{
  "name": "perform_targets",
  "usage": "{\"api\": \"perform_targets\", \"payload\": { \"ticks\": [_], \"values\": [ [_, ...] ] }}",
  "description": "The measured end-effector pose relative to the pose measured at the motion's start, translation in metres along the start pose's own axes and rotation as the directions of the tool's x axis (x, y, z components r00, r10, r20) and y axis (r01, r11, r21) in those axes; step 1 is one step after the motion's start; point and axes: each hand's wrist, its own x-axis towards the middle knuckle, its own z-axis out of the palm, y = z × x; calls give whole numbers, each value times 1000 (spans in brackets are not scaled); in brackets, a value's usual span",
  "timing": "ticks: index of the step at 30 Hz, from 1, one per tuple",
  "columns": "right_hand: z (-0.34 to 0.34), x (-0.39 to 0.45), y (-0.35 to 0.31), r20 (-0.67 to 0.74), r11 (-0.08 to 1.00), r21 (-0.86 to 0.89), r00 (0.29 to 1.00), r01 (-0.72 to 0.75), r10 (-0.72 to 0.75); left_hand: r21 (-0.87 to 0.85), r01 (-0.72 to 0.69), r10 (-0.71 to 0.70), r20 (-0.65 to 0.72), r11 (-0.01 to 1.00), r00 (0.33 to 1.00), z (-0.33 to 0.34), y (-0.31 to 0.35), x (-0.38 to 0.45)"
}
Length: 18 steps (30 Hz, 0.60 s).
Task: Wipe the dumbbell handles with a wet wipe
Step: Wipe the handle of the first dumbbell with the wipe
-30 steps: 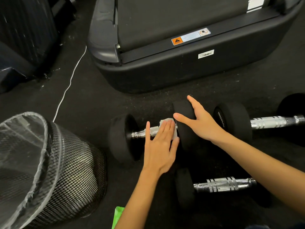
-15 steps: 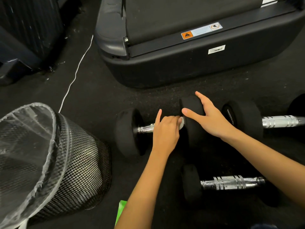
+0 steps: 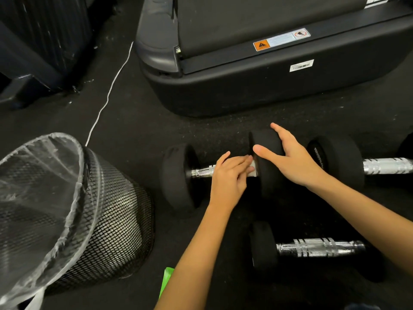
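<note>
Now left hand (image 3: 228, 175) grips wipe (image 3: 252, 170) on handle (image 3: 202, 172); right hand (image 3: 288, 157) lies flat on weight (image 3: 266, 142).

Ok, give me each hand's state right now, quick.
Left hand: fingers curled on the white wet wipe around the chrome dumbbell handle.
Right hand: open, resting on the black dumbbell weight.

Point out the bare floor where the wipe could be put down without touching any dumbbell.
Bare floor lies between the white cable, the treadmill base and the held dumbbell. A narrower strip runs between the mesh bin and the left forearm. It is crowded at right, around the near dumbbell and the far one.
</note>
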Motion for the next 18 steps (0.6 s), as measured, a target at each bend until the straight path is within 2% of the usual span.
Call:
{"api": "perform_targets", "payload": {
  "ticks": [4, 7, 9, 11, 15, 18],
  "values": [
    [1, -1, 1, -6, 1000, -16, 1000, 9, -9, -34, 182, -182, 10, 983, 983, 2, 12, 4],
    [1, -1, 0, -11, 1000, -22, 1000, 8, -9, 122, 227, -231, 17, 966, 973, 3, 26, 5],
    [1, 0, 0, -8, 1000, -21, 1000, 10, -10, 294, 158, -191, 84, 943, 978, 4, 30, 4],
    [1, 1, 1, -8, 1000, -20, 1000, 13, -13, 387, 76, -177, 233, 919, 956, -2, 27, 9],
    [0, 1, 2, 0, 1000, -21, 1000, 16, -16, 382, -14, -163, 428, 924, 889, -20, 16, 26],
    [-1, 1, 4, 15, 999, -23, 1000, 28, -27, 320, -46, -102, 430, 946, 897, -21, 7, 25]
  ]
}}
